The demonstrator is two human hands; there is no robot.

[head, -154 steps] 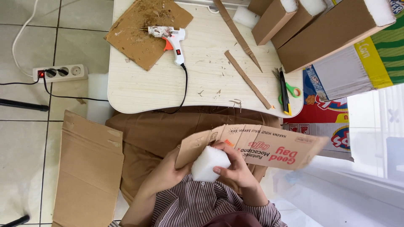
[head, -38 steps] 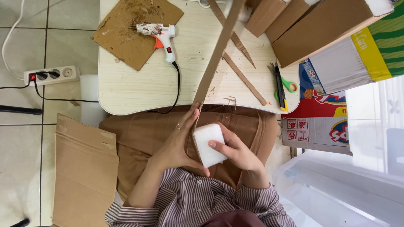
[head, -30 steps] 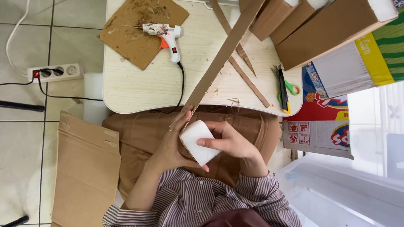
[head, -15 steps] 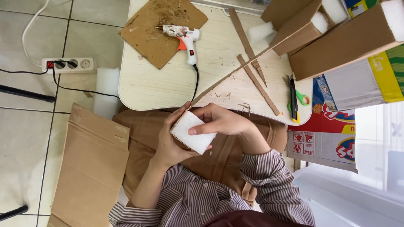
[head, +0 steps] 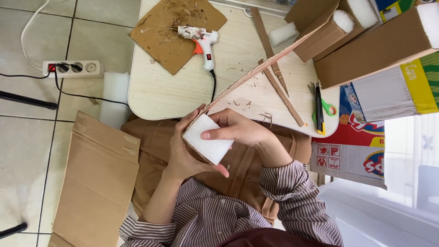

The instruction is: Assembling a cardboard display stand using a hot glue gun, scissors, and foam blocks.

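Foam block (head: 208, 144), white, is grasped in both hands above the lap, at the table's (head: 160, 98) near edge. Left hand (head: 185, 153) cups it from below; right hand (head: 238, 130) presses on top. Cardboard strip (head: 265, 66) extends diagonally from the block over the table, past the glue gun (head: 201, 39).

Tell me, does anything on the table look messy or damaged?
Yes. Brown crumbs and shavings lie scattered on the table, thickest on the cardboard scrap under the glue gun. That scrap has rough, torn edges. Nothing looks spilled, and the foam block in both hands looks clean.
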